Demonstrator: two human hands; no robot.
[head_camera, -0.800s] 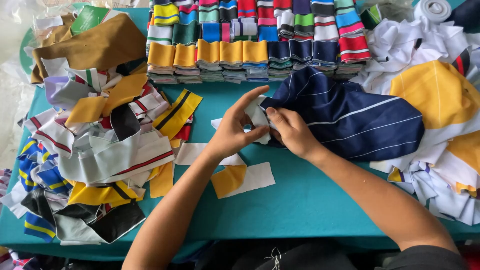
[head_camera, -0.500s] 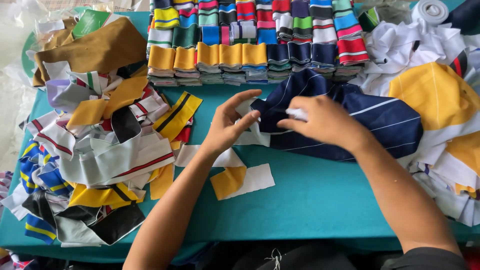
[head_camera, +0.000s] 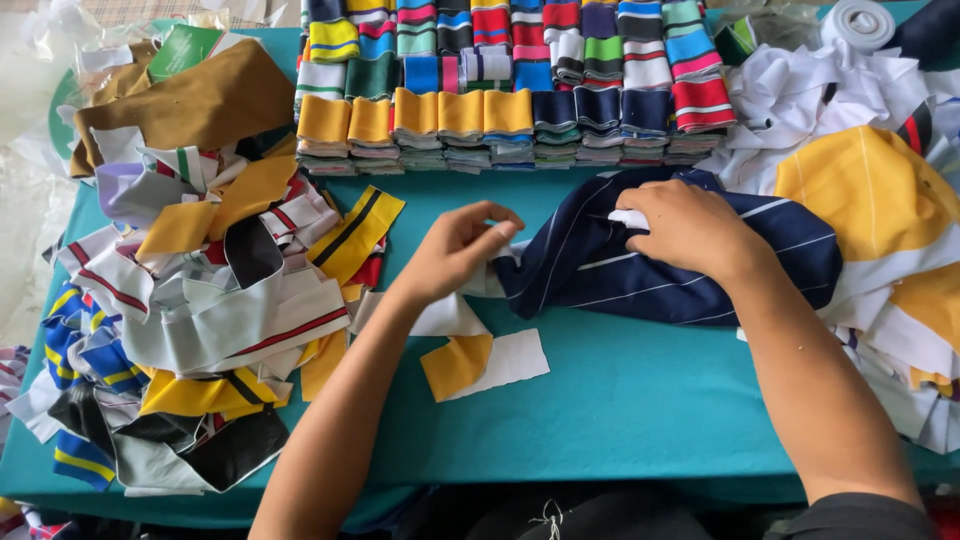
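Head view, fingers: the left hand (head_camera: 455, 255) has its fingers (head_camera: 490, 222) curled and pressed together in a pinch on the white edge at the left end of the navy striped cloth (head_camera: 690, 265). The right hand (head_camera: 685, 228) lies palm down on that cloth, fingers bent and closed around a small white scrap (head_camera: 628, 218).

Head view, change: a moment ago both hands met close together over the left end of the cloth. Now they are apart, the right hand moved out toward the bench's right side and resting on the cloth's middle, the left hand holding near where it was. The cloth looks pulled out flatter between them.

Head view, meaning: judged from this, the work has gone from handling the edge to stretching or smoothing the piece; the cloth is not yet folded or stacked.

Head view, cloth position: it lies on the teal bench (head_camera: 640, 400) right of centre, just in front of the row of folded striped stacks (head_camera: 500, 120) along the far edge, its right end touching the white and yellow heap (head_camera: 870, 190) at the right edge.

Head view, surroundings: a yellow and white piece (head_camera: 480, 362) lies flat near the bench's middle, just below the left wrist. A loose pile of mixed offcuts (head_camera: 190, 330) covers the left side down to the near left corner.
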